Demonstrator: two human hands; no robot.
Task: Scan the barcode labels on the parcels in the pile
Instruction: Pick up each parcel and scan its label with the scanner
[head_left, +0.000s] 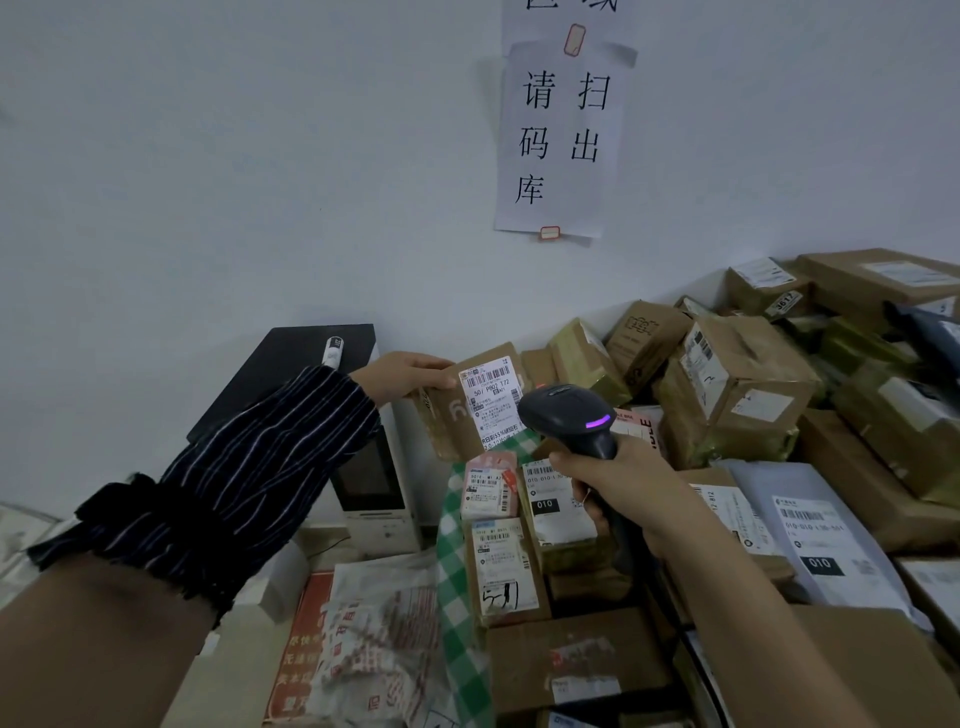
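Observation:
My left hand (402, 375) grips a small brown cardboard parcel (451, 415) by its left end and holds it up above the pile, its white barcode label (493, 400) facing me. In my right hand (618, 486) I hold a dark handheld barcode scanner (569, 415) by its handle. The scanner's head sits just right of the label, with a purple light glowing on its side. Below lie several brown parcels (506, 569) and a grey mailer bag (815, 535), all with labels.
A heap of cardboard boxes (743, 384) fills the right side up to the white wall. A white machine with a dark screen (371, 480) and black top stands at left behind my sleeve. A green checked bag (457, 587) and printed plastic bags (379, 639) lie in front.

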